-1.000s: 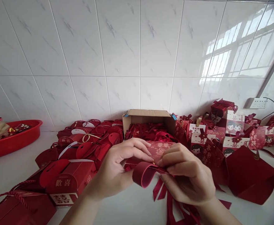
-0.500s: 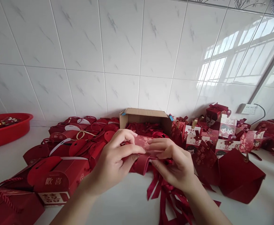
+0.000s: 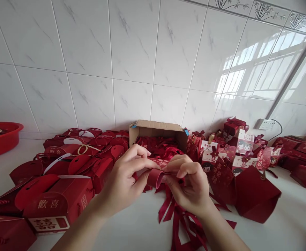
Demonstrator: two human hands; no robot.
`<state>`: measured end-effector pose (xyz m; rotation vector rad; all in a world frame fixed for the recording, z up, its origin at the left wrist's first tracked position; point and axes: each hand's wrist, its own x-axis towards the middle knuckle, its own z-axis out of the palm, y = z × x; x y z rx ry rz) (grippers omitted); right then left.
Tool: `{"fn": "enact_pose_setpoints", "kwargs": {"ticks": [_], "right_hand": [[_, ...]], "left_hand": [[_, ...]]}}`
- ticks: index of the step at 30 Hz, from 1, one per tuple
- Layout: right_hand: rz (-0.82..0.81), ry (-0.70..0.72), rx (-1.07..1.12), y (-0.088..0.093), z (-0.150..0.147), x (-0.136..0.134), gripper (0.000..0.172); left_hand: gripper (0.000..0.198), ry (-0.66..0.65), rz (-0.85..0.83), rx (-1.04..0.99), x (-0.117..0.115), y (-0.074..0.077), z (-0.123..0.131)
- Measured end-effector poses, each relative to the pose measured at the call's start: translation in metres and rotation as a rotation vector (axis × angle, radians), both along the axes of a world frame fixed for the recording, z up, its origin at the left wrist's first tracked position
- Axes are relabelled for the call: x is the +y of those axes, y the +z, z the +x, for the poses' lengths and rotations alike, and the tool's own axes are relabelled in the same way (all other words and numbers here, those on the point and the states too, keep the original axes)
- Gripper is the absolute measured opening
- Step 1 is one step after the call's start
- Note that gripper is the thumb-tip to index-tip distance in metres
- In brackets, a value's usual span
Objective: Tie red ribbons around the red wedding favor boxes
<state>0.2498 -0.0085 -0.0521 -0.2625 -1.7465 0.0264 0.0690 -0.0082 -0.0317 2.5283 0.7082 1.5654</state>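
Over the white tabletop, both hands grip a red patterned paper gift box (image 3: 161,162), whose near flap is bent into a curl. My left hand (image 3: 126,176) pinches its left side between thumb and fingers. Closed on the right side, my right hand (image 3: 192,184) has its thumb against the curled flap. The fingers cover much of the box, so its full shape is hidden. Dark red ribbons (image 3: 177,216) lie loose below and beside my right hand. Right behind the hands stands an open cardboard box (image 3: 156,125) with more red ribbon in it.
Many red handled gift boxes (image 3: 74,195) crowd the left side. Smaller red and white boxes (image 3: 213,158) and a large plain red one (image 3: 256,195) stand at right. A red basin (image 3: 3,143) sits far left. The tiled wall (image 3: 132,42) bears a socket (image 3: 265,124).
The view has turned slightly right, so the surroundings sit further left. The flap's curl is now rounder and stands out more between my thumbs. Both hands still grip the gift box.
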Motion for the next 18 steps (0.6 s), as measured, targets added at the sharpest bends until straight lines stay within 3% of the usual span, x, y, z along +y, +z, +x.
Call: {"fn": "enact_pose_setpoints", "kwargs": {"ticks": [5, 10, 12, 16, 18], "right_hand": [[0.005, -0.011, 0.049, 0.0007, -0.0022, 0.0008, 0.034], [-0.131, -0.021, 0.011, -0.0034, 0.0012, 0.0004, 0.031], [-0.214, -0.065, -0.045, -0.003, 0.0038, -0.0013, 0.03], [-0.377, -0.166, -0.24, 0.0029, 0.0072, -0.0039, 0.05], [-0.419, -0.19, -0.323, 0.0059, 0.0073, -0.003, 0.042]], "left_hand": [[0.021, -0.022, -0.117, -0.044, 0.002, -0.003, 0.0038], [0.018, -0.013, -0.183, -0.026, 0.0064, -0.0021, 0.0027], [0.017, -0.003, -0.223, 0.017, 0.0068, -0.0009, 0.0013], [0.021, 0.046, -0.286, 0.109, 0.0067, -0.0018, 0.0015], [0.023, 0.066, -0.314, 0.164, 0.0073, -0.0041, 0.0029]]}}
